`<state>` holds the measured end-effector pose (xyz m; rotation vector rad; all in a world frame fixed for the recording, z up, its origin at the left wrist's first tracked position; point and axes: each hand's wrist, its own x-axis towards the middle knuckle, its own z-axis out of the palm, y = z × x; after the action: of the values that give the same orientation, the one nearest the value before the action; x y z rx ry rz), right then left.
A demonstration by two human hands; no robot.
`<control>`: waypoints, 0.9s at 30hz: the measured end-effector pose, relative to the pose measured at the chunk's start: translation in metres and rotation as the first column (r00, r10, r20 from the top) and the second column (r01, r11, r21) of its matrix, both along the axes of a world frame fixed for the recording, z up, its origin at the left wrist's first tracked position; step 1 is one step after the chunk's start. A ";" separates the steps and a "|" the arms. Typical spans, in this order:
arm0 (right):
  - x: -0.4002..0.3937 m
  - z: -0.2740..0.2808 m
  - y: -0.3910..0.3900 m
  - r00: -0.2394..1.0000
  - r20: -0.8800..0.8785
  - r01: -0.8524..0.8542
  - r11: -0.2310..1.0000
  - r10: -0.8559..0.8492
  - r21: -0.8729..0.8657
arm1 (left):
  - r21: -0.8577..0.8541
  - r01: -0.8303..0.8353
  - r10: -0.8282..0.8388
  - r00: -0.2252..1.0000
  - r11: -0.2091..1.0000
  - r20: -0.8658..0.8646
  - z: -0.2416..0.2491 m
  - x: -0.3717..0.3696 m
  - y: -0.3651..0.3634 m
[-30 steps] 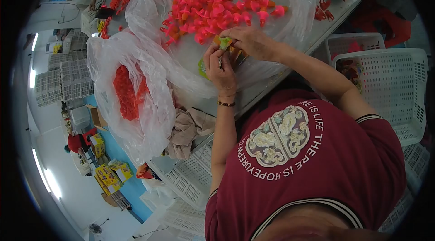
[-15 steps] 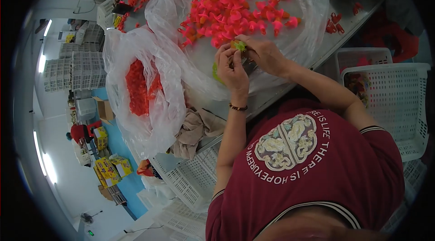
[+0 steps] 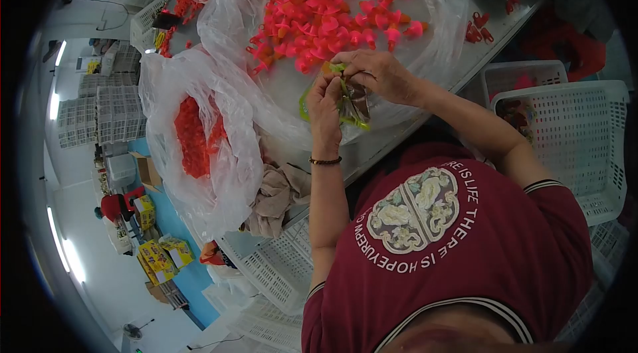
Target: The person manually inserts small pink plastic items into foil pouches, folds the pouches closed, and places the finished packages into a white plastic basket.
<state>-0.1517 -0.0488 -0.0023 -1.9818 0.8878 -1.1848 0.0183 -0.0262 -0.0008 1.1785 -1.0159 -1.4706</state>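
A small green-and-brown plastic packet (image 3: 355,107) hangs between my two hands, its lower part showing below the fingers. My left hand (image 3: 324,108), with a beaded bracelet at the wrist, pinches the packet near its upper edge. Close beside it, my right hand (image 3: 385,76) grips the same upper edge with bent fingers. What the fingertips do there is partly hidden. Just beyond the hands, a pile of pink-red plastic pieces with orange parts (image 3: 312,17) lies in a large clear plastic bag (image 3: 229,21).
A second clear bag (image 3: 159,81) with red pieces (image 3: 193,140) stands left, beside a crumpled beige cloth (image 3: 282,193). Loose red pieces (image 3: 480,27) lie on the metal table (image 3: 508,24). White baskets (image 3: 571,147) stand right. At far left is another person (image 3: 119,205).
More of the packet shows now, hanging lower and spread out between the hands. Both hands still grip its upper edge. The whole view has shifted slightly.
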 end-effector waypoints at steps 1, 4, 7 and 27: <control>-0.001 0.000 -0.001 1.000 0.006 0.003 1.000 -0.003 0.010 | 0.049 0.009 -0.006 0.997 0.999 -0.076 -0.005 0.002 0.001; 0.000 -0.006 0.003 0.999 0.041 -0.006 1.000 0.005 0.009 | 0.056 -0.025 0.032 0.992 0.998 -0.123 -0.009 0.000 0.004; -0.003 0.004 0.005 0.997 0.083 -0.020 0.995 0.012 0.100 | 0.204 0.022 0.030 0.969 0.979 -0.245 0.001 -0.001 0.005; -0.043 0.099 0.010 0.980 -0.109 -0.165 0.986 0.164 0.004 | -0.264 -0.379 0.319 0.916 0.887 -0.242 0.031 0.003 0.017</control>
<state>-0.1942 -0.0388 0.0963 -2.0967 0.7579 -0.9941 0.0208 -0.0093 0.0305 0.9174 -0.8108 -1.0701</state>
